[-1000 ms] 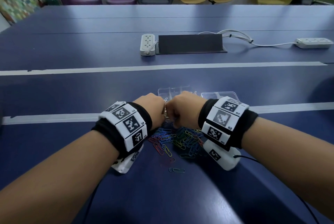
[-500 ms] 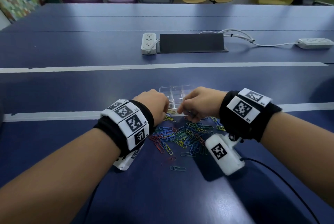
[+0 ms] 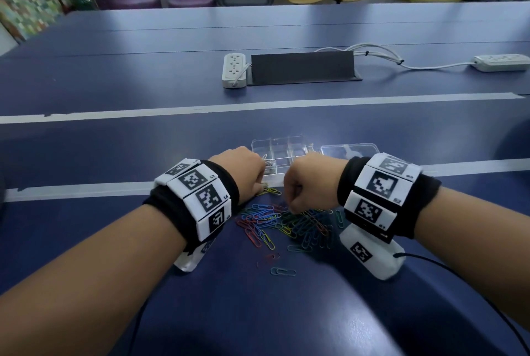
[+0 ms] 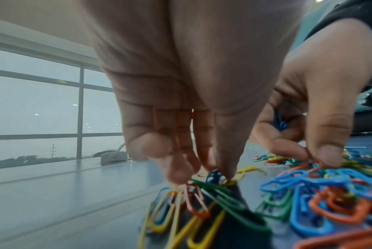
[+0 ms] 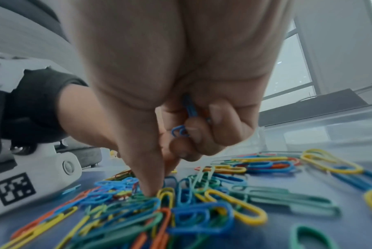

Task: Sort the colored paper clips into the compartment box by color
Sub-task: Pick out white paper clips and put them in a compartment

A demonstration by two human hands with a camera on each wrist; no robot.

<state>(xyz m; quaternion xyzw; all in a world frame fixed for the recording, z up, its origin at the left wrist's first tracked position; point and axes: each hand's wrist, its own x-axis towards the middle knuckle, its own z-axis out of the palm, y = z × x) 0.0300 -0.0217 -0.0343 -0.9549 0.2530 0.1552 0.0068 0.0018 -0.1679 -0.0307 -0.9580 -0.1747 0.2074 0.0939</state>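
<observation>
A heap of colored paper clips (image 3: 286, 223) lies on the blue table, just in front of the clear compartment box (image 3: 298, 144). Several silver clips (image 3: 269, 166) sit in the box's left compartment. My left hand (image 3: 258, 182) is at the heap's far left edge; in the left wrist view its thumb and fingertips (image 4: 225, 171) pinch a dark blue clip (image 4: 213, 175). My right hand (image 3: 292, 206) reaches into the heap. Its curled fingers hold blue clips (image 5: 189, 116), while thumb and forefinger (image 5: 148, 188) press down among the clips.
The box's clear lid (image 3: 350, 150) lies right of the box. Single clips (image 3: 282, 271) lie loose nearer me. Two power strips (image 3: 233, 70), a black cable hatch (image 3: 301, 67) and white cords sit farther back. White tape lines cross the table; chairs stand beyond it.
My right hand has dropped back from the box to the heap, its wrist turned over. My left hand has stayed at the heap's left edge.
</observation>
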